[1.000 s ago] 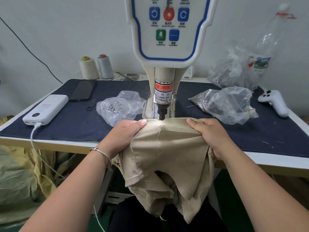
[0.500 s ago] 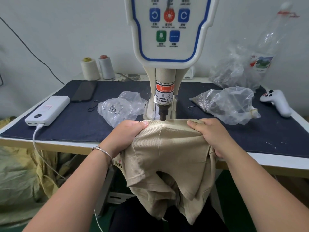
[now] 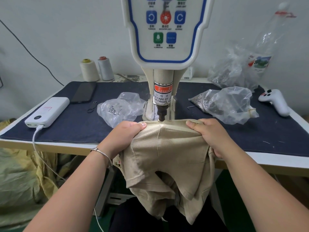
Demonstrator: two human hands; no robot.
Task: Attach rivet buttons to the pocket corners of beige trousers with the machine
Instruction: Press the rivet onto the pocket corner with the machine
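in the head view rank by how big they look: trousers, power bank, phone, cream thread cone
1. trousers, by far the largest, though nearest the camera
2. power bank
3. phone, a little less than the power bank; it lies farther back, so true order is unsure
4. cream thread cone, farthest back

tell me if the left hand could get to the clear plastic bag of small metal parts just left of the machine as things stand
Probably yes. The clear plastic bag of small metal parts lies just beyond the left hand on the dark blue mat, nothing between them, but that hand grips the beige trousers and must let go first.
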